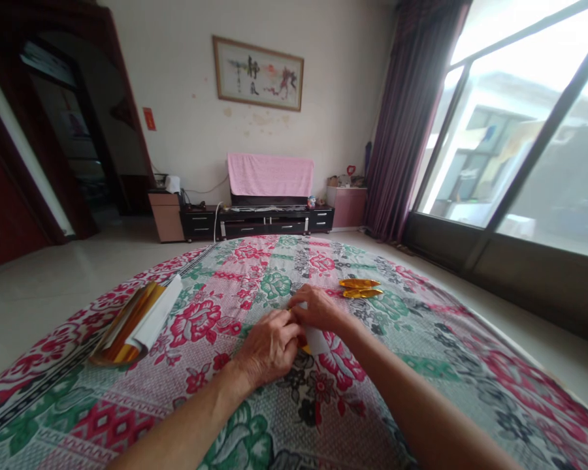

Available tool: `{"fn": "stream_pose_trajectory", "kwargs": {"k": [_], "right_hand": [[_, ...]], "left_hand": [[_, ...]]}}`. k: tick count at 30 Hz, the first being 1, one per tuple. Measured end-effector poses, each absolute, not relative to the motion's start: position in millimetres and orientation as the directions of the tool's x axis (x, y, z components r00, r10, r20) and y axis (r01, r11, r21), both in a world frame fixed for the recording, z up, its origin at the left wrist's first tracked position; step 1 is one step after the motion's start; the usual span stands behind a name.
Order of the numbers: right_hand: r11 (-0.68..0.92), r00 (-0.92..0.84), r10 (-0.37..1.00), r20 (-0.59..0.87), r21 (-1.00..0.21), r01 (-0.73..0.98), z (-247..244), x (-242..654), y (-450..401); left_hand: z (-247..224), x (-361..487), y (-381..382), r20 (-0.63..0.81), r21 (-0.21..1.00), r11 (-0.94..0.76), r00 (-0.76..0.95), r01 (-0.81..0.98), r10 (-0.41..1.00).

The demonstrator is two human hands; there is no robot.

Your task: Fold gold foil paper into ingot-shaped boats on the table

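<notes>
Two folded gold pieces look done, at 2 o'clock from the hands; a third seems part-way. Left hand and right hand pinch the gold-and-white paper between them; fingertips partly hidden. Paper stack at 9 o'clock, apparently left to do. Surface: floral tablecloth, rounded far edge. Room: low black cabinet at 12, pink cloth and framed picture above; purple curtain at 1, windows at 2.

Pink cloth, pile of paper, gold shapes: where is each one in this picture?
Pink cloth (270, 175): head view, middle of its hanging front.
Pile of paper (135, 320): head view, a gold part near its middle.
Gold shapes (362, 294): head view, middle of the nearer one.
</notes>
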State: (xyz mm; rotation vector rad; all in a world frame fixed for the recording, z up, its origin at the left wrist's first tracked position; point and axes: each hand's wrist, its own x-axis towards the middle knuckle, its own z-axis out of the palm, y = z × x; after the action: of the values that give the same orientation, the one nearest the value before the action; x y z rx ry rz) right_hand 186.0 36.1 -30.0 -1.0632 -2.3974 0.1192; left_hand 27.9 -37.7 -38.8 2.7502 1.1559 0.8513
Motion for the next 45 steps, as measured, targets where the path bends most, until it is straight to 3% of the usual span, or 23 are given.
{"fn": "stream_pose_trajectory", "kwargs": {"k": [7, 12, 17, 19, 23, 32, 39, 45], "right_hand": [[0.539, -0.462, 0.842, 0.278, -0.406, 0.738, -15.8, 190.3, 29.7], [0.477, -0.413, 0.875, 0.252, -0.592, 0.65, -7.7, 205.7, 26.0], [0.197, -0.197, 0.971, 0.131, -0.911, 0.363, -17.2, 216.7, 25.2], [0.14, -0.159, 0.981, 0.109, -0.97, 0.201, -23.1, 216.8, 23.3], [0.111, -0.149, 0.985, 0.091, -0.985, 0.132, -28.9, 215.9, 16.4], [0.111, -0.23, 0.971, 0.059, -0.969, 0.219, -26.3, 222.0, 6.8], [0.118, -0.257, 0.966, 0.043, -0.951, 0.286, -31.4, 227.6, 10.9], [0.142, -0.231, 0.971, 0.056, -0.917, 0.373, -30.8, 224.9, 10.9]], "left_hand": [[-37.1, 27.4, -40.5, 0.568, 0.245, -0.686, 0.473, 0.685, 0.674], [-42.9, 26.5, -37.2, 0.57, 0.305, -0.61, 0.374, 0.731, 0.732], [-46.3, 25.7, -31.7, 0.521, 0.445, -0.535, 0.279, 0.718, 0.807], [-45.2, 25.0, -29.5, 0.48, 0.53, -0.5, 0.243, 0.685, 0.843], [-43.6, 21.8, -23.7, 0.438, 0.681, -0.47, 0.202, 0.561, 0.876], [-38.3, 17.3, -19.5, 0.31, 0.842, -0.357, 0.179, 0.404, 0.934], [-40.9, 13.7, -15.1, 0.406, 0.738, -0.441, 0.186, 0.51, 0.895], [-42.8, 11.2, -10.8, 0.404, 0.713, -0.447, 0.204, 0.54, 0.891]]}}
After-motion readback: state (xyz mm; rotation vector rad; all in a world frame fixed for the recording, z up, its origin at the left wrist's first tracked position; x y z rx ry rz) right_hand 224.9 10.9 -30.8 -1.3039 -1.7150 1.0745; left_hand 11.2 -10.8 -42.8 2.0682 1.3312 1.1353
